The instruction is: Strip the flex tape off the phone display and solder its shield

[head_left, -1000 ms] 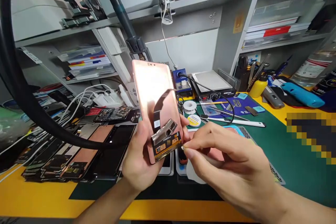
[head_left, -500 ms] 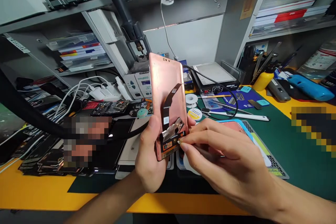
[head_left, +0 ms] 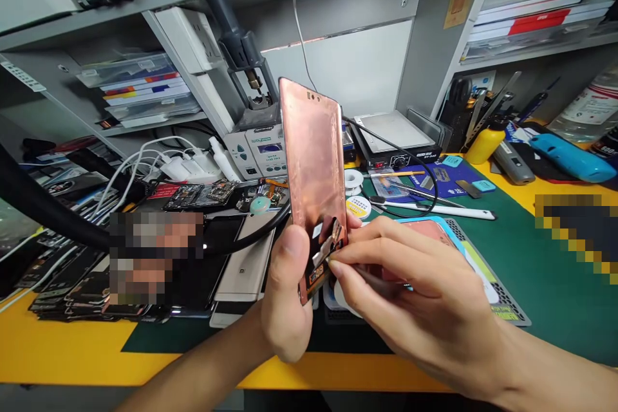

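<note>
My left hand is closed around the lower part of a phone screen, holding it upright above the bench with its copper-coloured back towards me. Near the bottom of that back sit a dark flex cable and a crumpled silvery strip of film. Thumb and index finger of my right hand are pinched together at the screen's lower right edge, right beside the film. Whatever lies between these fingertips is too small to make out.
Behind stand a soldering station and a heating plate. Stacked phone parts and a gold phone lie left, with a black hose crossing over them. A blue-edged phone tray lies right on the green mat.
My left hand has turned the screen more edge-on and shifted it slightly right. The long part of the flex cable no longer shows standing up across the copper back. My right hand stays pinched.
</note>
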`<action>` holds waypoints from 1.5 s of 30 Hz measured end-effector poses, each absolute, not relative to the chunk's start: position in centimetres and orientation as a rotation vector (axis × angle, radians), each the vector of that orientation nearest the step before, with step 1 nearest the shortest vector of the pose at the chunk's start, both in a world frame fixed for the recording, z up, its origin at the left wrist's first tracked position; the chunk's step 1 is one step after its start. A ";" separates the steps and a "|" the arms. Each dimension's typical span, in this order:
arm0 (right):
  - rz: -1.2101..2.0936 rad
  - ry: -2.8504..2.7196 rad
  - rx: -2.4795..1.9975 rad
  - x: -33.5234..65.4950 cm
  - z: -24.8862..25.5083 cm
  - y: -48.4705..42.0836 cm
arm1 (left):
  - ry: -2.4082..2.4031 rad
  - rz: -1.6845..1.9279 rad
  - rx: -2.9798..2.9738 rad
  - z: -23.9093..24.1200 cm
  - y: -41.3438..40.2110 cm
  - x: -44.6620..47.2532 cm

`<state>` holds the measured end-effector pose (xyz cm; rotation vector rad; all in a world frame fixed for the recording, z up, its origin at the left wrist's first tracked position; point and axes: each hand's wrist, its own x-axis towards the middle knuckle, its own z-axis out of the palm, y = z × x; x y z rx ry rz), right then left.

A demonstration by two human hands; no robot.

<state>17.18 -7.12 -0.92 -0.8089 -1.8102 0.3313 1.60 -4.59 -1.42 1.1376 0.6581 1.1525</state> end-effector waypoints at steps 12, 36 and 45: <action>0.246 -1.743 -0.848 17.3 -0.9 -7.3 | 0.664 1.114 0.994 0.4 -4.1 1.8; 0.080 -1.851 -0.792 17.6 -0.8 -7.4 | 0.746 1.135 0.916 2.0 -4.6 1.5; -0.175 -1.883 -0.803 17.4 -2.1 -7.9 | 0.587 1.172 0.996 1.7 -4.0 1.2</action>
